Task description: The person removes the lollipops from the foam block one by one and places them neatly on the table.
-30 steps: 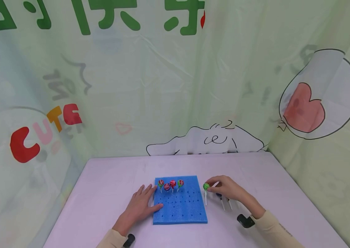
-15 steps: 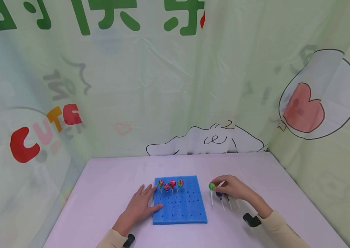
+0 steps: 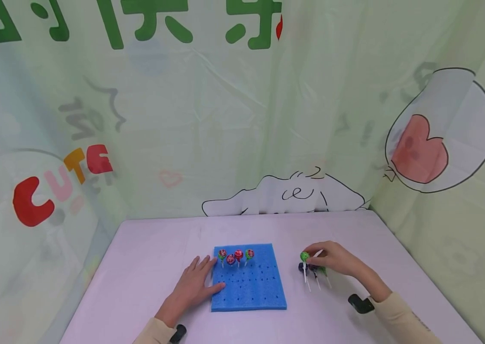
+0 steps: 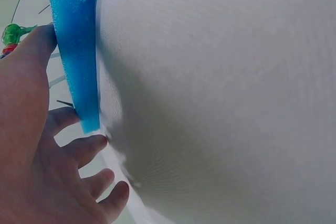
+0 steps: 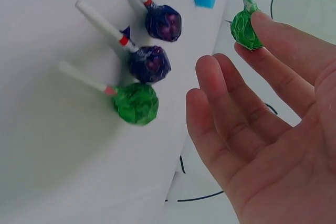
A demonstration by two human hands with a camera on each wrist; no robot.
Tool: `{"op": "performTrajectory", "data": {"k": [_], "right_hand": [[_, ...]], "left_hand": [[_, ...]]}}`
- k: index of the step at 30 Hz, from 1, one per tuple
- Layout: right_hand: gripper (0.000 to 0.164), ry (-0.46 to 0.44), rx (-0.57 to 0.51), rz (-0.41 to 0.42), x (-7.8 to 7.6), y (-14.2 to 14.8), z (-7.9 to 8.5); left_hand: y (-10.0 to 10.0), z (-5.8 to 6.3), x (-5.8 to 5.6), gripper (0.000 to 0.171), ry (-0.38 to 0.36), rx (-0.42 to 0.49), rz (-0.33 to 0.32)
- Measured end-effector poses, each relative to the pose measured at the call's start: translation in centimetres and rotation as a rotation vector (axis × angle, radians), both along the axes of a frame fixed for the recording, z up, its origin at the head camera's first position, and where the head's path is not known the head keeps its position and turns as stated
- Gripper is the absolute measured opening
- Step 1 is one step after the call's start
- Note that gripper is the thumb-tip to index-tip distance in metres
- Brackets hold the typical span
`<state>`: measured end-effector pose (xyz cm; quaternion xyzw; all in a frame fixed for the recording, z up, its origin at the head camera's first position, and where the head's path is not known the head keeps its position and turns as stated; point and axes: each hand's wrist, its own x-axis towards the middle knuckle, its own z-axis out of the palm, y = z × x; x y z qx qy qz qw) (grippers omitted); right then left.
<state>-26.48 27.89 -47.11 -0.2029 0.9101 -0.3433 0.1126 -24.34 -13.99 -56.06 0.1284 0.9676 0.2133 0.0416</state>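
A blue foam board (image 3: 248, 291) with rows of small holes lies on the table, and several wrapped lollipops (image 3: 238, 254) stand in its far row. My left hand (image 3: 194, 282) rests at the board's left edge, fingers spread and thumb on its top; the left wrist view shows the hand (image 4: 42, 129) against the foam's side. To the right of the board, my right hand (image 3: 334, 258) pinches a green lollipop (image 5: 245, 29) by its head between thumb and index finger, stick down. Below that hand lie two dark purple lollipops (image 5: 150, 64) and another green lollipop (image 5: 136, 103).
The pale table (image 3: 161, 248) reaches back to a printed curtain (image 3: 234, 119) that hangs behind and at both sides. Black wrist cameras (image 3: 360, 304) sit at both cuffs. The lying lollipops are close together, sticks toward the near edge.
My right hand has moved right, away from the board, carrying the green lollipop above the lying ones. The left hand and the board's lollipops stay put.
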Motion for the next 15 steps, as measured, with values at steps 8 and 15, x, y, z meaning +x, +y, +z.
{"op": "performTrajectory", "data": {"k": [8,15], "right_hand": [[0.034,0.012,-0.007,0.031,-0.3,1.6,0.0],[0.035,0.015,0.024,0.056,-0.6,3.1,0.7]], "left_hand": [[-0.1,0.1,0.0,0.087,-0.006,0.002,-0.008],[-0.1,0.1,0.0,0.086,0.000,0.005,-0.012]]}}
